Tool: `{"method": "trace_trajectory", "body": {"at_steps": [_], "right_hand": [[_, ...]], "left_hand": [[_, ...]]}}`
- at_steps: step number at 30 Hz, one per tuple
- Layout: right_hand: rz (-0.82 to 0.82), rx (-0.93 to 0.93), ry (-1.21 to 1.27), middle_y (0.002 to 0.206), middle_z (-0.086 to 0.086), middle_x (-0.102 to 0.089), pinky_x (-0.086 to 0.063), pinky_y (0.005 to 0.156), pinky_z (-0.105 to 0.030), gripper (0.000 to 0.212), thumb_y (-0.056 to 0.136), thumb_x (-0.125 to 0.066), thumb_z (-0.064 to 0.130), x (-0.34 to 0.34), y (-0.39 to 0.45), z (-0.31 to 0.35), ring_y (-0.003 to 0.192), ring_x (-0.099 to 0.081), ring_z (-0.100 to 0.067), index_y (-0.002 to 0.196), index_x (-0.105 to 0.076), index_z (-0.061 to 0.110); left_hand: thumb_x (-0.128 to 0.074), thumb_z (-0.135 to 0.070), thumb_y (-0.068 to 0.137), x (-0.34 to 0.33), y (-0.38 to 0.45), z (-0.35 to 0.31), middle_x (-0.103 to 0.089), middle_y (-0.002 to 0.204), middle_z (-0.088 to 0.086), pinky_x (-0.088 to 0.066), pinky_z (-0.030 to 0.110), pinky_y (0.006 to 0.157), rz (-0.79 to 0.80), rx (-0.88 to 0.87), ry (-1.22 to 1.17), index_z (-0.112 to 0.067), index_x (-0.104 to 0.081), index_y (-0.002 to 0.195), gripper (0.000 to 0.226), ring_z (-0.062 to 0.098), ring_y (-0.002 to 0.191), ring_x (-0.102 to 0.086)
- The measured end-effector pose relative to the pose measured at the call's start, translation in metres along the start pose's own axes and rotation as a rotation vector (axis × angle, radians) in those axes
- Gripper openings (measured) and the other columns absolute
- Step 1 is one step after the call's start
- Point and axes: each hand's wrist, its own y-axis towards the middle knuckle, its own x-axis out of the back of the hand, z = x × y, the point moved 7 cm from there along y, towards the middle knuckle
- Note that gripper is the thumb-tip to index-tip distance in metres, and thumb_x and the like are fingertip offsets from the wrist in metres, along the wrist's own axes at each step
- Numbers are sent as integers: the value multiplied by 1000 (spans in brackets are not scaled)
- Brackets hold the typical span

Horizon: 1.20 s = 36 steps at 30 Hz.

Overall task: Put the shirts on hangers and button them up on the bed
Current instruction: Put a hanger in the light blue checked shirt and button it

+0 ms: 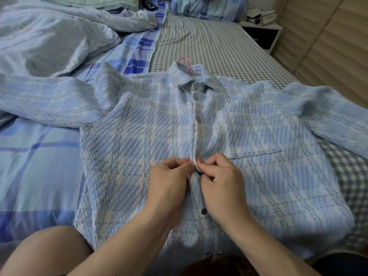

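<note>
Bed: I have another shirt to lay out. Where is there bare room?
The checked sheet is bare between the shirt collar, the pillow and the nightstand. The left side is crowded by the rumpled duvet and the shirt's sleeve.

The shirt [139,140] lies flat on the bed [229,42], collar at the far side, one sleeve spread to each side. The hanger [186,63] sits inside the collar, its hook on the bed behind. Both hands meet at the middle of the shirt front, left hand [169,180] beside right hand [221,180]. A crumpled duvet [49,36] lies far left, pillows [207,6] behind, and a nightstand [262,34] is far right of the bed.
</note>
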Motion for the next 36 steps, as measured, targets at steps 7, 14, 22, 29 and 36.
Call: {"method": "trace_trajectory", "body": {"at_steps": [7,14,22,29,36], "right_hand": [[135,-89,-11,91,13,-59,-47,68,-15,29,94,-66,6,2,6,-11,79,-59,-4,118,-76,18],[306,-69,10,96,15,-52,-48,77,-21,45,99,-62,20,5,-1,-6,86,-55,-4,144,-56,24],[471,-233,-312,80,12,-51,-35,53,-26,28,94,-66,36,24,-27,-14,67,-51,-6,105,-40,33],[489,-238,-453,83,10,-50,-36,58,-32,25,92,-60,38,44,-71,-31,72,-49,-16,86,-39,26],[431,-302,-121,74,3,-60,-41,63,-24,13,85,-69,13,72,-94,-58,71,-55,-14,87,-59,21]], "left_hand": [[-68,-5,94,-4,4,-29,-68,66,12,-58,34,58,130,-112,361,-6,-74,84,11,22,59,-65],[-63,-29,101,-6,6,-46,-71,64,15,-58,31,53,301,-93,724,0,-70,87,33,27,57,-70],[-61,-41,100,5,-44,-17,-71,63,11,-60,38,53,381,-18,1009,1,-66,86,45,28,53,-69],[-62,-46,89,20,-94,30,-66,61,-6,-57,42,69,10,-285,1023,-24,-58,75,27,15,63,-66],[-55,-60,93,3,-107,49,-68,93,-6,-50,39,77,-249,-391,1110,-29,-53,97,31,24,95,-65]]}}
